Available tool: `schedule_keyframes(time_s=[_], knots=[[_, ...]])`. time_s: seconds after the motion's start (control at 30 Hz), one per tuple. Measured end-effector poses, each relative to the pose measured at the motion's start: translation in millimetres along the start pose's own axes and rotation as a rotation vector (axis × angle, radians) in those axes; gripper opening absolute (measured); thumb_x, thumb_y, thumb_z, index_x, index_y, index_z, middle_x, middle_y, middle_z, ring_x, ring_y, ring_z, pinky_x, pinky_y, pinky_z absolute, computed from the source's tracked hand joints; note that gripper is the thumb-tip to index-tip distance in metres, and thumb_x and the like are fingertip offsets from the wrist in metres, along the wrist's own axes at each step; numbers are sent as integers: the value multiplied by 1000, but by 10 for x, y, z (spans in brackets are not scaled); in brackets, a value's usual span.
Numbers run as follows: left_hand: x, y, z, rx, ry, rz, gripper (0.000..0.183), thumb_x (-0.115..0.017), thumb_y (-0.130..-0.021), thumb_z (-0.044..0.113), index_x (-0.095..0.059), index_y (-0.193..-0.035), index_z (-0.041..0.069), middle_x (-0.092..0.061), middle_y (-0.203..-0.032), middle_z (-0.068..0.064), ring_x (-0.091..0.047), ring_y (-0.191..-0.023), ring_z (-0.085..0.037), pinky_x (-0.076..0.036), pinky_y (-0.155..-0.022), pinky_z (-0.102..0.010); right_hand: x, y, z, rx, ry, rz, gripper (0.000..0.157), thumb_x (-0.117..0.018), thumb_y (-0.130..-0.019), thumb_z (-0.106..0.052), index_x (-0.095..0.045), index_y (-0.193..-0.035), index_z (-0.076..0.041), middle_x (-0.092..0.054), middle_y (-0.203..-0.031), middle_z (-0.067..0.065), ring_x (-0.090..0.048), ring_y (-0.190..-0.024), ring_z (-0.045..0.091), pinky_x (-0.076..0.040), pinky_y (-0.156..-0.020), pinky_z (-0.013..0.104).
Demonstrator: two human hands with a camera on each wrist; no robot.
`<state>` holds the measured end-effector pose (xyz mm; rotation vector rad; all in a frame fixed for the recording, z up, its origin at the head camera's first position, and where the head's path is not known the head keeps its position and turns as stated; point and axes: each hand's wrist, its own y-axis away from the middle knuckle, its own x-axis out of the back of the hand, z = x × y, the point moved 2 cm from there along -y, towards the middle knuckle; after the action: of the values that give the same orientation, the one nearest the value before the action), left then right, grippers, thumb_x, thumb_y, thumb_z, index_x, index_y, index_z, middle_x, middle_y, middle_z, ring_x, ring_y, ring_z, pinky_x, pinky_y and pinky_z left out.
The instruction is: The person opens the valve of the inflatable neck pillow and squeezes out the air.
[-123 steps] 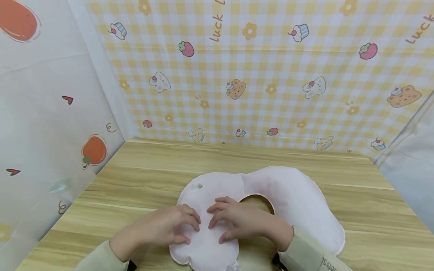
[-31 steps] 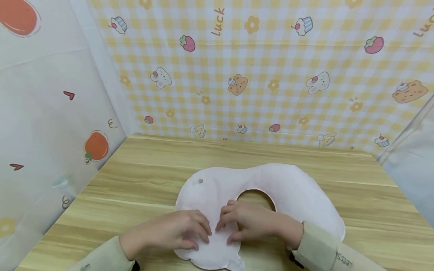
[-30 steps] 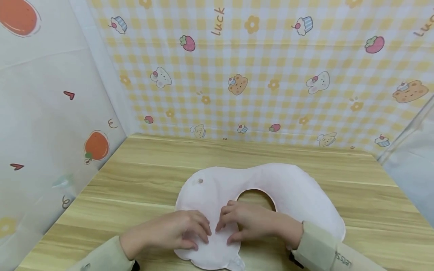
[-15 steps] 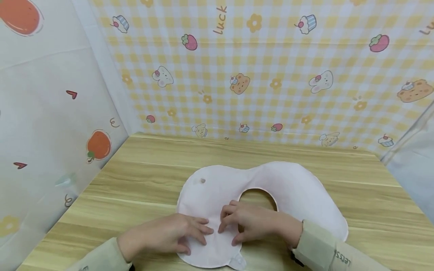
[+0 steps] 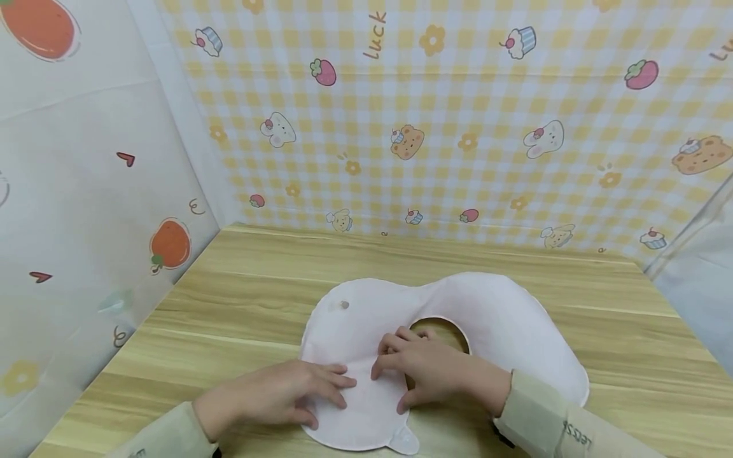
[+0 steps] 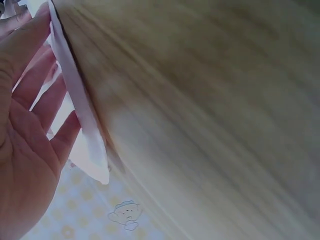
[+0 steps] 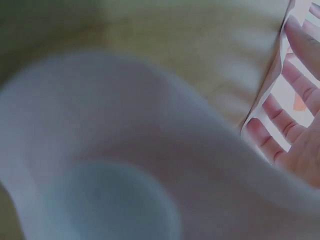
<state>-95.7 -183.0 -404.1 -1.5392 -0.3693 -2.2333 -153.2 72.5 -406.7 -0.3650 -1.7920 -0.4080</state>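
Well to the left of my pale pink U-shaped pillow [image 5: 498,318], a white sheet [image 5: 80,172] printed with orange fruit and red hearts makes a side wall. From there a yellow-checked cloth [image 5: 366,95] with cupcakes, strawberries and small animals runs across behind the pillow. The pillow itself lies flat on the wood-grained table [image 5: 229,312].

My left sleeve [image 5: 172,436], pale green, comes in from the pillow's near left. My left hand [image 5: 294,389] reaches over the pillow's left edge, fingers apart and slightly bent, resting on the left lobe. Farther back on that lobe sits a small dark spot [image 5: 345,305]; at its near edge a little rounded tab [image 5: 405,440] sticks out.

My right hand [image 5: 426,366] lies over the pillow's inner opening, fingers spread and bent, some tips touching the left lobe's inner edge, the thumb nearer me along the same edge. My right sleeve [image 5: 544,410], lettered, crosses in front of the pillow's right lobe.
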Motion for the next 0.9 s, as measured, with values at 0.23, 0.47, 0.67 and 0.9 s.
schedule_keyframes(time_s=[0.23, 0.47, 0.67, 0.9], knots=[[6, 23, 10, 30, 1, -13, 46, -77, -81, 26, -68, -126, 22, -55, -147, 1, -49, -139, -24, -46, -110, -36, 1, -7, 29, -43, -1, 1, 60, -84, -69, -52, -60, -122, -43, -50, -124, -13, -44, -113, 10, -36, -97, 52], [-11, 60, -35, 94, 10, 18, 45, -77, -82, 28, -64, -123, 17, -53, -149, 0, -49, -139, -22, -46, -109, -36, 12, -18, 35, -51, 19, 3, 66, -83, -68, -55, -57, -126, -42, -49, -125, -11, -43, -116, 11, -37, -98, 52], [4, 76, -49, 167, 84, 3, 41, -78, -81, 26, -59, -117, 21, -48, -153, 2, -44, -143, -25, -43, -112, -37, 26, -39, 46, -65, 6, -12, 71, -84, -68, -55, -55, -130, -37, -47, -130, -9, -41, -120, 13, -38, -97, 52], [-1, 97, -71, 170, 91, 7, 49, -78, -82, 28, -57, -125, 21, -46, -155, 2, -41, -145, -24, -42, -113, -36, 0, -50, 79, -74, 5, -22, 79, -82, -67, -59, -51, -136, -35, -44, -139, -7, -38, -132, 17, -38, -97, 53]])
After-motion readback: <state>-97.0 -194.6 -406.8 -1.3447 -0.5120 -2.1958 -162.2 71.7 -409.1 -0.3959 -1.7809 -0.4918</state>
